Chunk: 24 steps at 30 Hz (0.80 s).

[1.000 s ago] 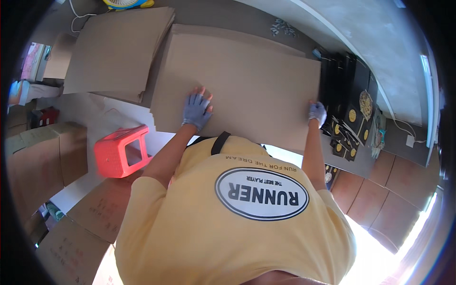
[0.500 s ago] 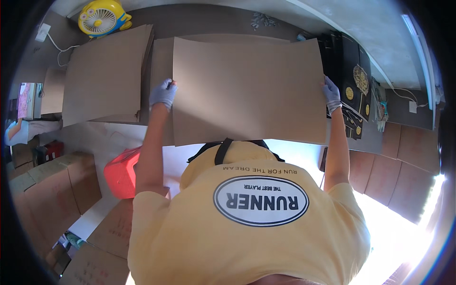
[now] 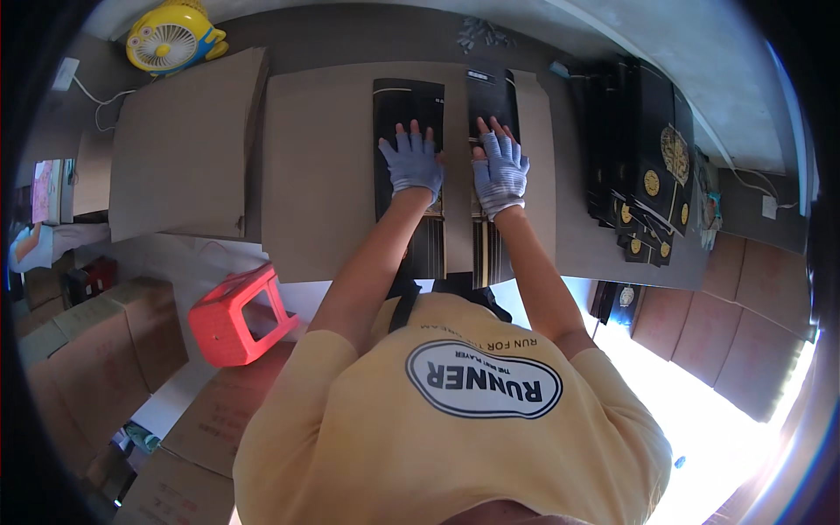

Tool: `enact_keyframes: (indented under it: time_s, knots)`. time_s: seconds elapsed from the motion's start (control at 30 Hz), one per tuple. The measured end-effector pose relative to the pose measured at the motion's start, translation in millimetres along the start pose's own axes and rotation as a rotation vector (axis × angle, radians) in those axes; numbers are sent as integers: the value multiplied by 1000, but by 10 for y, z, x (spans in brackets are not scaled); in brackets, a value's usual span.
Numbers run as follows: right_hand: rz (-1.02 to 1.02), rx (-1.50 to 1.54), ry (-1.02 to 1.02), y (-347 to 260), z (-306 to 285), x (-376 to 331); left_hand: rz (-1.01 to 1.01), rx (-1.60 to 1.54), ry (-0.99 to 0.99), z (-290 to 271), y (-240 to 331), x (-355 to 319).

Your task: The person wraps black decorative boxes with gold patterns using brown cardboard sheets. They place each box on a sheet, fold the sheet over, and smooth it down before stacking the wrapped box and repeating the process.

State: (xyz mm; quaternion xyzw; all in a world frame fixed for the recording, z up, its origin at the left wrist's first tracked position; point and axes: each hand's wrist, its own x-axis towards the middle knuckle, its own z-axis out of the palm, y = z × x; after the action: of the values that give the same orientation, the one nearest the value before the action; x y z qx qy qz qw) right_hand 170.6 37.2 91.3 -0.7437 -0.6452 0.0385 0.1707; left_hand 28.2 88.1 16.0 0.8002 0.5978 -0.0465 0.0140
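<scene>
Left hand [image 3: 411, 168] and right hand [image 3: 501, 173] have moved inward since the earlier frame, fingers spread open. Left lies flat on the left black panel [image 3: 407, 103], right on the right black panel [image 3: 492, 101]; both panels reach the bench [image 3: 599, 258]'s near edge, brown cardboard [image 3: 319, 157] alongside. Black printed pieces [image 3: 647, 149] pile toward the right end; yellow fan [image 3: 166, 44], far left corner.

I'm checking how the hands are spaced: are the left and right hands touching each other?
Apart: the head view, looking down, plainly shows a strip of brown cardboard between the left hand and the right hand.
</scene>
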Motion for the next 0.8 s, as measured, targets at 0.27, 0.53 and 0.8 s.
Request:
enact_keyframes:
  time_s: [0.27,0.53,0.8]
  knots:
    - [205,-149,-101,19,9,146,-151,-110,173,-232,-91,122]
    - [143,-384,-192,63,707,14,-205,-93,232,128,12,175]
    - [116,-303,-103,83,827,-73,-148,-146,331,177,36,160]
